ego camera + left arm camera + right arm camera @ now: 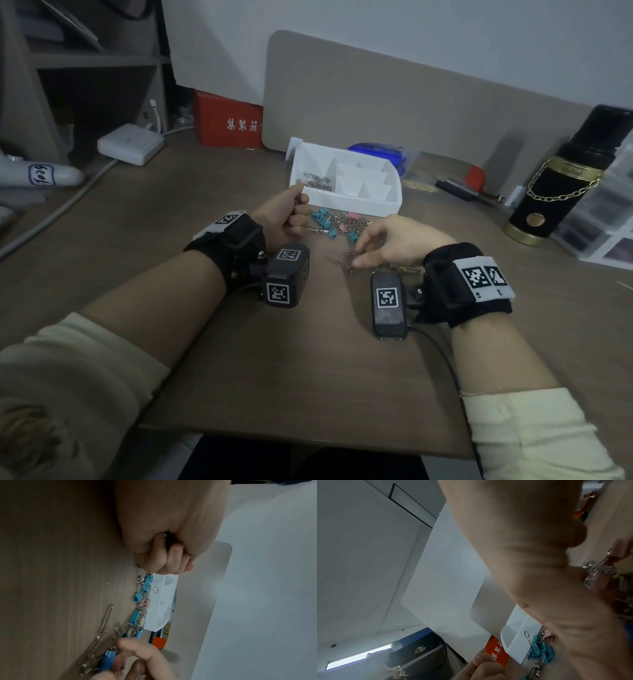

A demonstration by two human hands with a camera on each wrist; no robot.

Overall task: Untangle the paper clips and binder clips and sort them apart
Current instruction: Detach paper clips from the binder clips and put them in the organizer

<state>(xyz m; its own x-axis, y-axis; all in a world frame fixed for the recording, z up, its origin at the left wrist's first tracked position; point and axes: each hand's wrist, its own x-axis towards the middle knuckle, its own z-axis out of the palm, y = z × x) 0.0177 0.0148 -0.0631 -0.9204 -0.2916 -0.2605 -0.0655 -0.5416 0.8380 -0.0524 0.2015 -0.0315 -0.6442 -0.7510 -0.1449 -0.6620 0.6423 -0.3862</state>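
Brown wood-pattern desk [308, 359] fills the scene, with a beige panel [411, 102] standing at its far edge against a pale wall.

Your left hand [291, 219] is closed in a fist just in front of the white organizer tray [346, 202]. In the left wrist view, the fingers [173, 559] curl tightly around small metal wire pieces [167, 539]; they look like paper clips, but most of them are hidden inside the fist.

Your right hand [394, 245] is lower and to the right, with curled fingers bent down to the desk. Its fingertips [358, 262] pinch a chain of paper clips [342, 265] that lies on the wood. In the right wrist view, a pink binder clip [619, 549] and some silver wire are blurred beside the fingers; whether the hand holds this clip, you cannot tell.

Between both hands and the tray sits the tangled pile [337, 224]: teal and pink binder clips mixed with silver paper clips, touching each other, just beside the front wall of the tray. The left compartment of the tray already contains loose paper clips [317, 181].

Further out, a red box [229, 123] with white characters stands at the back, a white power adapter [130, 144] is on the left, and a black bottle with a gold chain [561, 178] is on the right.
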